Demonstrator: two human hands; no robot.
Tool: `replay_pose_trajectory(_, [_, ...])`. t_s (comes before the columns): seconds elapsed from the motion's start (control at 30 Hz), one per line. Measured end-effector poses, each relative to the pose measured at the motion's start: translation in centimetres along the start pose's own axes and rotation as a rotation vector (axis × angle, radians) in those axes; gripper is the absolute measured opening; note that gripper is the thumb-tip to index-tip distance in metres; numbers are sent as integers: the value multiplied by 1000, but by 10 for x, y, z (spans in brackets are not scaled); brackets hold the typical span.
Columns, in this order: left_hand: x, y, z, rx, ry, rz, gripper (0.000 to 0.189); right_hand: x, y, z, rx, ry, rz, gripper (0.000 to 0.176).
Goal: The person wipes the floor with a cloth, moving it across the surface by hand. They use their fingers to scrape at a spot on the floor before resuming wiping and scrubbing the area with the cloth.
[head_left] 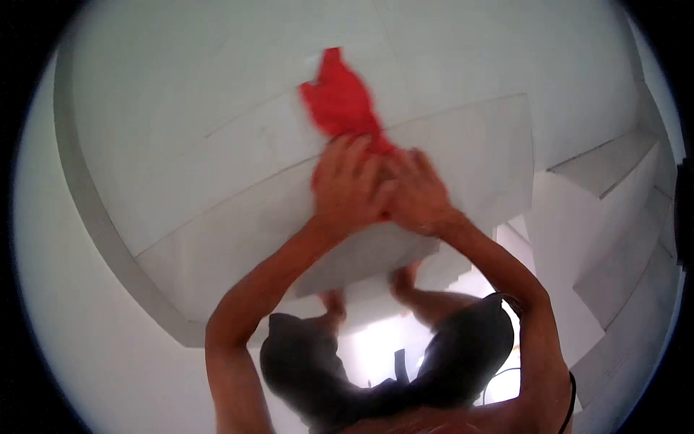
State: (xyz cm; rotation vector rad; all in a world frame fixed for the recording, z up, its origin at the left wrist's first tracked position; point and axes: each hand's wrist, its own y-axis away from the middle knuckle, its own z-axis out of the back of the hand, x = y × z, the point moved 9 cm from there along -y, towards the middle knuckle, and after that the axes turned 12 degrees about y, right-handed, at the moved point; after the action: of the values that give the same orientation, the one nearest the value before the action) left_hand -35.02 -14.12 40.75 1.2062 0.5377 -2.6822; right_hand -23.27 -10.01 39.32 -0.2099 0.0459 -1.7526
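Note:
A red cloth (340, 101) lies crumpled on a pale tiled surface (238, 188), its far end stretching up and away from me. My left hand (348, 181) rests on the near part of the cloth, fingers extended and slightly apart. Beside it, my right hand (416, 189) lies with fingers spread over the cloth's right side, the two hands touching or nearly so. Bits of red show between and below them. Both hands are slightly blurred, and part of the cloth is hidden under them.
Pale steps (607, 163) turn downward along the right. A raised skirting (94, 217) edges the left wall. Below the front edge of the tiled surface are my bare feet and knees in dark shorts (463, 351). A thin black cord (572, 398) hangs by my right arm.

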Motion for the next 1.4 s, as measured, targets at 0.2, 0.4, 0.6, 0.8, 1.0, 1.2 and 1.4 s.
replay_pose_trajectory(0.2, [-35,-183,-110,-95,127,-352,40,-170,0,54,-172,105,-419,37])
replay_pose_trajectory(0.4, [-13,-181,-106,-102,-107,-279,27,-169,-15,33,-335,219,-437,42])
replay_pose_trajectory(0.6, [62,-50,42,-298,-130,-316,18,-12,-115,1,-228,78,-76,57])
replay_pose_trajectory(0.8, [160,88,220,-348,-255,41,24,175,-256,-41,-96,-192,167,37])
replay_pose_trajectory(1.0, [236,285,346,-592,-586,487,31,376,-293,-99,-294,-74,313,51])
replay_pose_trajectory(1.2, [243,299,357,-708,-584,592,26,389,-290,-88,-130,-32,487,47])
replay_pose_trajectory(1.4, [216,159,273,-658,-419,299,24,244,-291,-95,-15,-231,254,35])
